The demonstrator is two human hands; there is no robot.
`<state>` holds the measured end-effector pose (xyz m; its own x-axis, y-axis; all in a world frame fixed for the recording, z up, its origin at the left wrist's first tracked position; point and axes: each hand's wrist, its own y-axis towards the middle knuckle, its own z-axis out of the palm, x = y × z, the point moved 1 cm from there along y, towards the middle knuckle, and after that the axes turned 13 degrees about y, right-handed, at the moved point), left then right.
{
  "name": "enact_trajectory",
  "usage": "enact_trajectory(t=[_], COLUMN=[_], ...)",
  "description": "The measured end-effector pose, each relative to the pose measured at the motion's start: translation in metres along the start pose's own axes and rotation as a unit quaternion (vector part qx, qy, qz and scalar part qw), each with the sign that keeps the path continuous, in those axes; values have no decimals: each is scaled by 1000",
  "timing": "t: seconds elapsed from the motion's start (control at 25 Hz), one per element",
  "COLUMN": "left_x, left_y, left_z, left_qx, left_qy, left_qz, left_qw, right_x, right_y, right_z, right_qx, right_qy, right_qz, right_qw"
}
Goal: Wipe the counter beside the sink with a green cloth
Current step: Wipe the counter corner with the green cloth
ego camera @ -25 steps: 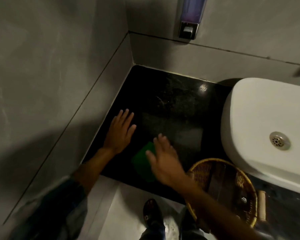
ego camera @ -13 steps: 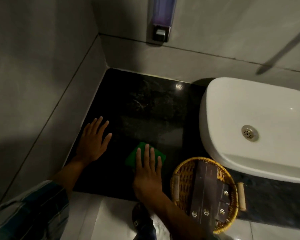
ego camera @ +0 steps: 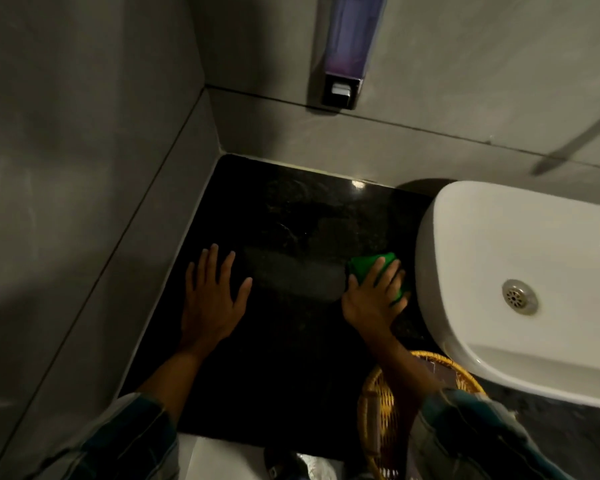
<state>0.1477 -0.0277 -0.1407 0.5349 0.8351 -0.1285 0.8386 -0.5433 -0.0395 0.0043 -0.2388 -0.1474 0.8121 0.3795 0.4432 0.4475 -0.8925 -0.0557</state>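
A black stone counter (ego camera: 291, 209) fills the corner left of a white sink basin (ego camera: 520, 258). The green cloth (ego camera: 366, 265) lies flat on the counter right beside the basin's left wall. My right hand (ego camera: 373, 297) presses down on the cloth, fingers spread over it, so only its far edge and right corner show. My left hand (ego camera: 210, 299) rests flat on the counter's left side, fingers apart, holding nothing. A dull wiped streak runs between the two hands.
Grey walls close the counter at the left and back. A soap dispenser (ego camera: 343, 88) hangs on the back wall. A wicker basket (ego camera: 378, 410) sits at the counter's front edge under my right forearm. The sink drain (ego camera: 519, 296) is at the right.
My right hand slid the green cloth to the right across the counter, up against the sink basin. My left hand stayed flat on the counter. The camera moved closer.
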Motion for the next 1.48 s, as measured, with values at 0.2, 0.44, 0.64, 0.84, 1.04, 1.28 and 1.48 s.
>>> enact_trajectory(t=[0.2,0.44,0.64,0.84,1.04,1.28,1.48], left_x=[8,7,15,8,8,0,-60], left_y=[3,0,3,4,7,2,-40], left_z=[12,19,24,21,16,-5,-50], left_qx=[-18,-50,-46,-44,-26,15,-28], left_qy=[21,30,25,40,40,-22,-108], left_qz=[-12,-13,-5,-17,-20,-18,-15], left_qw=[1000,998,999,998,999,999,994], right_x=[49,143,82,49,78,33,-91], right_y=[29,45,105,20,48,-19,-73], right_z=[30,57,28,35,29,-73,-209], right_qx=[130,186,111,24,196,203,206], right_qy=[-30,-79,-20,-5,-73,172,224], right_qz=[-177,-397,-181,-168,-388,-323,-166], right_qw=[975,895,977,985,898,908,938])
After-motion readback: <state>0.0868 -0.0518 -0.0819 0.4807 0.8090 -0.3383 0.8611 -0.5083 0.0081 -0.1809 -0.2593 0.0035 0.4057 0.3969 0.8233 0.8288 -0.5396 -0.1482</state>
